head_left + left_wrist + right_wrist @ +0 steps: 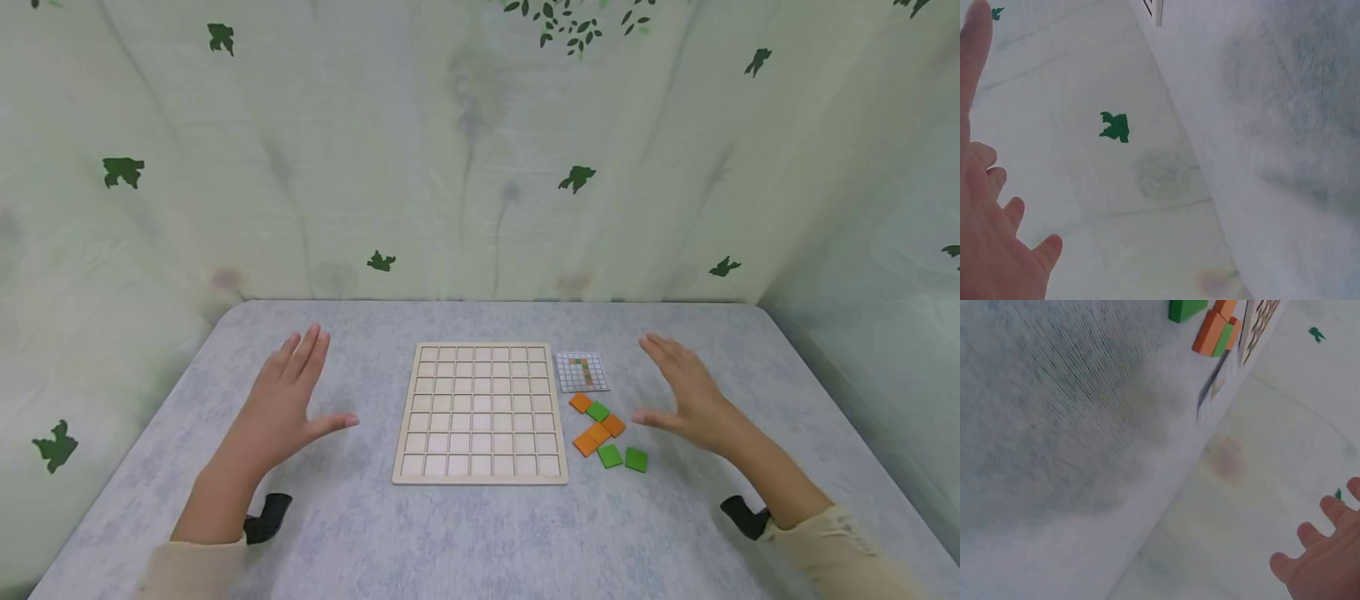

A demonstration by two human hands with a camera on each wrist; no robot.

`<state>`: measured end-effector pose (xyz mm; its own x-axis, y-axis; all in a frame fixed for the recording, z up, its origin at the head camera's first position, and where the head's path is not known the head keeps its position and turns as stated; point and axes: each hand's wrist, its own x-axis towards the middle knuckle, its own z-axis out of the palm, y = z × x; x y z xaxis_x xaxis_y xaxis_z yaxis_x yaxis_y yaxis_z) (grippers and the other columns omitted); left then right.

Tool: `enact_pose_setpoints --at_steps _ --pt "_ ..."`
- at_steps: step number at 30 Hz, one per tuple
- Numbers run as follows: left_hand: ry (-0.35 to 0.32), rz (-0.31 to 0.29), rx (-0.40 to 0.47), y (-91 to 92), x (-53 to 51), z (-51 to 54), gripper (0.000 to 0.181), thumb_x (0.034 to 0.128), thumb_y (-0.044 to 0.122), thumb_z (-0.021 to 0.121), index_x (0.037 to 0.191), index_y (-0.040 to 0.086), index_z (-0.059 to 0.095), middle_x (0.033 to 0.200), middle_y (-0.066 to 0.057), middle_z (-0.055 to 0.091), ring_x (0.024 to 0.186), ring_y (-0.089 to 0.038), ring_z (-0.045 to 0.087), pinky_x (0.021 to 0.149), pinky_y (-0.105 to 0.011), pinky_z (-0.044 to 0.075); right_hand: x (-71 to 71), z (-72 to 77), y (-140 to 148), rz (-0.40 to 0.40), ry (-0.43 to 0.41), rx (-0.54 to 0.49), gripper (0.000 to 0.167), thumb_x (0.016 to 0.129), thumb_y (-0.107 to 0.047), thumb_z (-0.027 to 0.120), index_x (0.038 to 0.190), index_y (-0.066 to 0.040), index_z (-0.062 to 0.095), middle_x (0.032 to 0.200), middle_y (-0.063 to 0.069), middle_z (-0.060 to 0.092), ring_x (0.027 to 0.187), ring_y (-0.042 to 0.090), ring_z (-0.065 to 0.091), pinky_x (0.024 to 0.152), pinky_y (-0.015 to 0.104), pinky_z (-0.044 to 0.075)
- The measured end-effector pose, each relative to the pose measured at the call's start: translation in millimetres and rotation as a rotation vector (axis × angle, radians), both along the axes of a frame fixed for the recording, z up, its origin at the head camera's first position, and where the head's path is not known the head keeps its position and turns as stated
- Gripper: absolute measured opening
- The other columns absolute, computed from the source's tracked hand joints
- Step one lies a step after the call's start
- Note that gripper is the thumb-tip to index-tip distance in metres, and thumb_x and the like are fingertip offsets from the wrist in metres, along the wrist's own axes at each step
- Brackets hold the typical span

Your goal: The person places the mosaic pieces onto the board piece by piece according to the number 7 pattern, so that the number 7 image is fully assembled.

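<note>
A square wooden grid board (482, 414) lies on the table between the two hands. Right of it sits a small pattern card (582, 372), printed with a grid and coloured squares. Below the card are scattered several flat square tiles, orange ones such as this orange tile (586, 443) and green ones such as this green tile (636, 460). My left hand (283, 406) hovers left of the board, fingers extended and thumb spread, holding nothing. To the right of the tiles is my right hand (692, 398), also raised with straight fingers and nothing in it.
The grey mottled table (330, 550) has rounded far corners. A pale curtain (420, 167) with green leaf-like shapes hangs behind it and along both sides. A black wrist strap (267, 518) is on the left wrist, another black strap (745, 517) on the right.
</note>
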<state>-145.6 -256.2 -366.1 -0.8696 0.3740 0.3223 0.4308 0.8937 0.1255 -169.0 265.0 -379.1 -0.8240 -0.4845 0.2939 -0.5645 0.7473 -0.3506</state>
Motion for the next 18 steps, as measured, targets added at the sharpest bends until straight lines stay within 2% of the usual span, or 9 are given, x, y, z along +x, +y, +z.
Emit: enact_pose_setpoints --at_steps 3,7,12,18 --pt "-0.020 -0.028 0.110 8.5 -1.0 -13.8 0.111 0.0701 0.050 0.071 0.145 0.006 0.002 0.150 -0.011 0.002 0.134 -0.032 0.004 0.104 -0.050 0.012 1.8 -10.0 -4 -0.012 -0.155 -0.089 0.093 0.074 -0.031 0.074 0.144 -0.006 0.017 0.143 0.020 0.020 0.127 0.042 0.018 0.096 0.062 0.018" --pt "-0.118 -0.057 0.255 23.9 0.4 -30.4 0.111 0.0687 0.048 0.073 0.145 0.008 0.003 0.150 -0.010 0.004 0.134 -0.031 0.007 0.100 -0.055 0.019 3.7 -25.9 -10 -0.051 -0.314 -0.163 0.088 0.076 -0.029 0.073 0.142 -0.004 0.020 0.141 0.020 0.024 0.124 0.039 0.026 0.093 0.058 0.029" --pt "-0.265 -0.106 0.322 37.5 1.8 -47.9 0.112 0.0670 0.045 0.074 0.145 0.008 0.004 0.149 -0.013 0.006 0.133 -0.032 0.009 0.101 -0.054 0.018 4.1 -43.5 -13 -0.042 -0.403 -0.194 0.078 0.077 -0.025 0.071 0.138 0.000 0.029 0.133 0.021 0.035 0.111 0.036 0.043 0.088 0.050 0.039" --pt "-0.438 -0.138 0.402 44.1 1.6 -59.8 0.108 0.0652 0.038 0.078 0.144 0.004 0.012 0.148 -0.014 0.011 0.133 -0.033 0.011 0.103 -0.052 0.015 2.3 -53.8 -13 -0.017 -0.445 -0.220 0.061 0.079 -0.021 0.070 0.128 0.004 0.043 0.120 0.019 0.048 0.101 0.030 0.049 0.083 0.045 0.043"
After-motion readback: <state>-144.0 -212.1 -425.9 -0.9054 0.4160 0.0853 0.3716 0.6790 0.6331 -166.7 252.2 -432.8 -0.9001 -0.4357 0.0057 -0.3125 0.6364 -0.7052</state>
